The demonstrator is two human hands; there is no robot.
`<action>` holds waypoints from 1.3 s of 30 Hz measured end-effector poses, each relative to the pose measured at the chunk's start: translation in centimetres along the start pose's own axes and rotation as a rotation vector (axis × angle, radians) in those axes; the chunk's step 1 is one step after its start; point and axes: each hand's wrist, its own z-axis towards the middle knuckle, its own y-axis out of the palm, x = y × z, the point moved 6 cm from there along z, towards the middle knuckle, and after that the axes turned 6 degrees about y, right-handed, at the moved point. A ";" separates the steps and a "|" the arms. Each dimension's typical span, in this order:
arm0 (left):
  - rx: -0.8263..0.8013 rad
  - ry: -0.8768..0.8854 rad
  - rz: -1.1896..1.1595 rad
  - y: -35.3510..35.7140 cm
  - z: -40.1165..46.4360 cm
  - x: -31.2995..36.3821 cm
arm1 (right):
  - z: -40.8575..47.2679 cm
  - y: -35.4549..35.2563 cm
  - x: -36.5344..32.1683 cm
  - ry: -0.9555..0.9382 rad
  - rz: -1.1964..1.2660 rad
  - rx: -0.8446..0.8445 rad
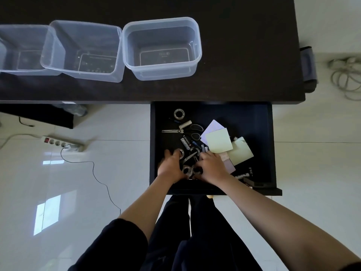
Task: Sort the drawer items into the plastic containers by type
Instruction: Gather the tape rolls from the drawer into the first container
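Both hands were down in the open drawer (213,114), which hung below the front edge of the dark counter (244,55). The left hand (171,165) lay curled over a tape roll (180,153), and its grip appeared to close round it; the right hand (212,166) reached into a cluster of rolls beside it, but whether its fingers pinched anything could not be told, since they were hidden among the items. The likeliest slip, judged from here, was a mixed grab: rolls, batteries (185,142) and scissors (181,130) lay tangled and touching, so a lifted roll might drag a battery along or snag a blade. A roll could also drop to the tiled floor on the way up to the counter. By count, three clear plastic containers (162,48) stood in a row on the counter, all apparently holding nothing yet. The drawer showed about five tape rolls, one apart at the far end (178,114), at least two pairs of scissors, several batteries too jumbled to number, and roughly four pads of sticky notes (218,142).
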 end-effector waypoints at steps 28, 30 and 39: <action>0.310 0.037 -0.212 -1.6 -1.0 0.2 | 0.7 -1.9 0.1 -0.010 -0.163 0.249; 0.326 0.037 -0.216 -1.6 -1.2 0.3 | 0.9 -2.0 -0.1 -0.001 -0.209 0.257; 0.471 0.080 -0.150 -2.2 -2.1 1.1 | 1.8 -1.5 0.0 0.103 -0.155 0.335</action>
